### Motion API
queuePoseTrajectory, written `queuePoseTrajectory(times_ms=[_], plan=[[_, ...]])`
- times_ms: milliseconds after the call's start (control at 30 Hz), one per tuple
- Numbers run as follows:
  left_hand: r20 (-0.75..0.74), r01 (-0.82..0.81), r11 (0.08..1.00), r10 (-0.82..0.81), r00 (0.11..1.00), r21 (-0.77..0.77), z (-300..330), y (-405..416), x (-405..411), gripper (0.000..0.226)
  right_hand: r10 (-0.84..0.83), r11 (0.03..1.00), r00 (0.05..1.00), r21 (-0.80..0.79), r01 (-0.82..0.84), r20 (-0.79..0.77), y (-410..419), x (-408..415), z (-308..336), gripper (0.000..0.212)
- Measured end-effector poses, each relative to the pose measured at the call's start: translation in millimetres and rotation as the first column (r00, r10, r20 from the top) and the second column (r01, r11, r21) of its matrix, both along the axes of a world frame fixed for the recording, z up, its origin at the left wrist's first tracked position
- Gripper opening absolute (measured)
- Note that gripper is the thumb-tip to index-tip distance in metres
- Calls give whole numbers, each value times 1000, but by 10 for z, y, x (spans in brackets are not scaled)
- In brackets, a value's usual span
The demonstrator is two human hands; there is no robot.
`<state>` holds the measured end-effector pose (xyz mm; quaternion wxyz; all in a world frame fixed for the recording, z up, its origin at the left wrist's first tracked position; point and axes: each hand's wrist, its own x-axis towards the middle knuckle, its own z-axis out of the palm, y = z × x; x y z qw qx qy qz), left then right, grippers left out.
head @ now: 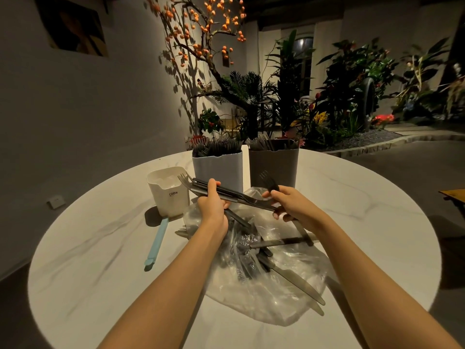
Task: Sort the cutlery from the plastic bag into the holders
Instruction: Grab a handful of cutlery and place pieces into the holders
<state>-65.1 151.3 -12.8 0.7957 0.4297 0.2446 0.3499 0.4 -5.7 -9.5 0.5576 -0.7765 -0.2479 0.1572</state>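
Round marble table [100, 248] is filling the lower view, warm lamp light pooling across it. Nearest the camera, the clear plastic bag [271, 298] is lying crumpled and open, with knives [297, 283] and other dark cutlery sprawling out of it toward the near right rim; those blades are sitting close to the edge, so a tug on the bag could, I reckon, be sending them sliding off. Left of the bag, a pale blue clip [156, 240] is resting flat.

Moving up, the left hand [214, 205] is clutching a bundle of forks [214, 188], tines fanning toward the small white cup [168, 190]. It looks a loose, lopsided fistful, and one could be slipping free as it travels. The right hand [294, 202] is curling around a single black fork [269, 182], tines up, its lower fingers seeming to be touching another handle beneath; that could be dragging a stray piece along.

Farther back, the white holder [217, 167] and the grey holder [274, 165] are standing side by side, both already bristling with cutlery. Crowding is the risk here: a new handful might be jamming or tipping a holder. Beyond, plants and a tree with orange fruit are glowing dimly.
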Motion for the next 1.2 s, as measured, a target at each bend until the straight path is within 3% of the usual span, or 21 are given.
queuePoseTrajectory(times_ms=[200, 267, 433, 600, 767, 900, 1067, 1200], plan=[[5, 112, 992, -113, 994, 56, 31, -68, -27, 21, 182, 980, 982, -93, -178, 45, -22, -23, 16, 49], [7, 137, 987, -138, 990, 79, 35, -100, -31, 23, 218, 973, 975, -91, -213, 45, -38, -15, 19, 46], [49, 149, 986, -154, 987, 78, 60, -150, -49, 26, 240, 970, 967, -3, -242, -81, -111, 28, 53, 28], [69, 101, 995, -103, 992, 27, 80, -130, -50, 26, 299, 952, 927, 136, -274, -227, -120, 42, 49, 34], [129, 144, 989, -137, 982, -45, 68, -88, -43, 22, 105, 959, 940, 283, -9, -325, -31, 12, 55, 15], [128, 182, 981, -171, 977, -72, 52, -133, -28, 21, -36, 832, 875, 471, 294, -484, 67, -10, 32, 16], [162, 122, 981, -97, 982, -150, 68, -210, -6, 25, 64, 662, 827, 644, 383, -558, 207, -108, 14, 39], [185, 127, 970, -88, 979, -206, 77, -230, -15, 25, 144, 601, 826, 711, 365, -545, 266, -202, 59, 38]])
